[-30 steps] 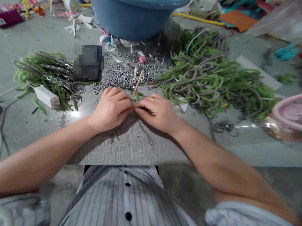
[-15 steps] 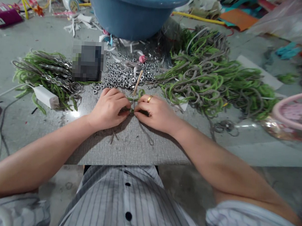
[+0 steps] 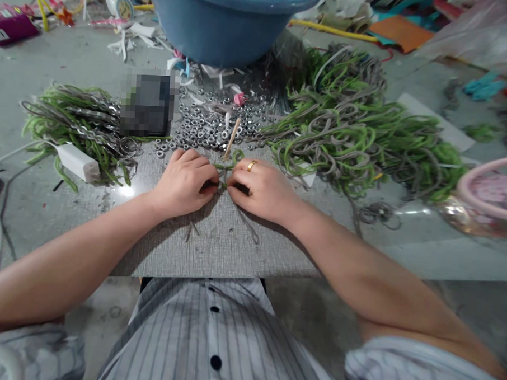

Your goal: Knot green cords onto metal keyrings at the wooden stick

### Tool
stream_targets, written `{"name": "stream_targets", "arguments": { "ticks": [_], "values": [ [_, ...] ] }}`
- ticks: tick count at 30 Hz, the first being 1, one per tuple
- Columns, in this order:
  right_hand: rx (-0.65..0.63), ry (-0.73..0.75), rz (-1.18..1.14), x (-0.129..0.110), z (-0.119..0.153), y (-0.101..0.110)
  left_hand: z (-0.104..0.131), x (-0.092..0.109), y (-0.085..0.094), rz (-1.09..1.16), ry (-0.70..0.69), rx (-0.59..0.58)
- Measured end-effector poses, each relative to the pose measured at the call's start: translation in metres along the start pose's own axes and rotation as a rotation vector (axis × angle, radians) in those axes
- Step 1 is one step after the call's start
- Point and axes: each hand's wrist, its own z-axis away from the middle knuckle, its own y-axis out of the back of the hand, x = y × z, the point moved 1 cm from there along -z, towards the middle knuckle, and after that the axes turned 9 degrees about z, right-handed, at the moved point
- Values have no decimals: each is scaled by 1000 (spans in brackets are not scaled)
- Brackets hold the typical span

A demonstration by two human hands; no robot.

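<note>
My left hand point(image 3: 187, 181) and my right hand point(image 3: 259, 189) meet over the mat near the table's front edge. Both are closed in a pinch on a green and grey cord point(image 3: 222, 185), which shows in the narrow gap between the fingertips. A grey loop of the cord point(image 3: 250, 229) trails from under my right hand toward me. Just beyond the fingers lies a thin wooden stick point(image 3: 232, 137). Behind it, many small metal nuts point(image 3: 197, 126) are spread out. The fingers hide most of the worked part of the cord.
A blue basin point(image 3: 227, 26) stands at the back. Right of the nuts is a big heap of green and grey cords point(image 3: 344, 121); a corded bundle with metal chains point(image 3: 80, 121) lies left, beside a dark phone-like object point(image 3: 150, 107) and a white adapter point(image 3: 78, 163).
The right fingertips have shifted slightly right, so the gap between the hands is a little wider and more green cord shows. The grey loop has moved slightly.
</note>
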Motion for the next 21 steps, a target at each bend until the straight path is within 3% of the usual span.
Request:
{"name": "stream_targets", "arguments": {
  "ticks": [21],
  "values": [
    [-7, -30, -88, 1, -1, -3, 0, -2, -2, -69, -61, 26]
  ]
}}
